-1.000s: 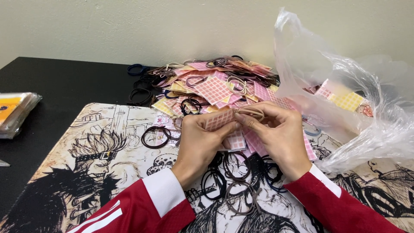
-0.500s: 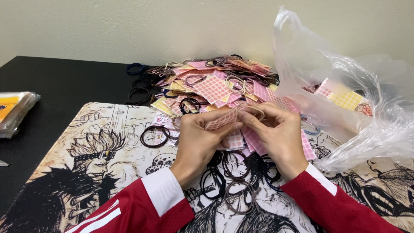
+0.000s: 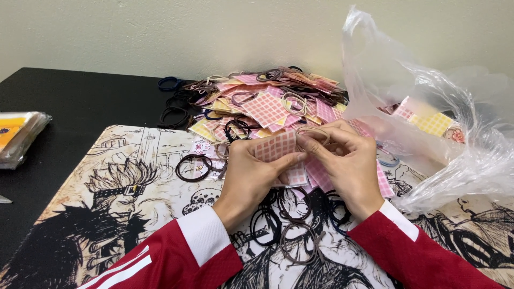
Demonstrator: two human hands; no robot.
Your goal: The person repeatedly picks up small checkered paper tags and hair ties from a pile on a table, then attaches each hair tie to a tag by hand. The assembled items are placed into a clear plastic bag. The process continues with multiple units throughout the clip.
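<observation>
Item: dark surface (image 3: 80, 101) carrying a printed mat (image 3: 134, 198), the mat's far edge running from 9 to 12 o'clock of the hands. Open room: bare mat at 8 to 9 o'clock of the hands; bare dark surface beyond it at 10 o'clock.

Item: pink checked card (image 3: 276, 147), held upright at centre frame. Left hand (image 3: 251, 174) is pinched shut on its lower edge, thumb in front. Right hand (image 3: 348, 160) meets it from 3 o'clock, fingertips closed on a tan hair band (image 3: 313, 131) at the card's top corner.

Item: heap of checked cards and hair bands (image 3: 262, 101), at 12 o'clock, just beyond the hands.

Item: clear plastic bag (image 3: 428, 118), at 2 o'clock, near the right hand, holding more cards; contents blurred through the film.

Item: loose dark bands (image 3: 292, 225), at 6 o'clock, partly hidden under the wrists.

Item: wrapped packet (image 3: 19, 136), at 9 o'clock, cut off by the left frame edge.
</observation>
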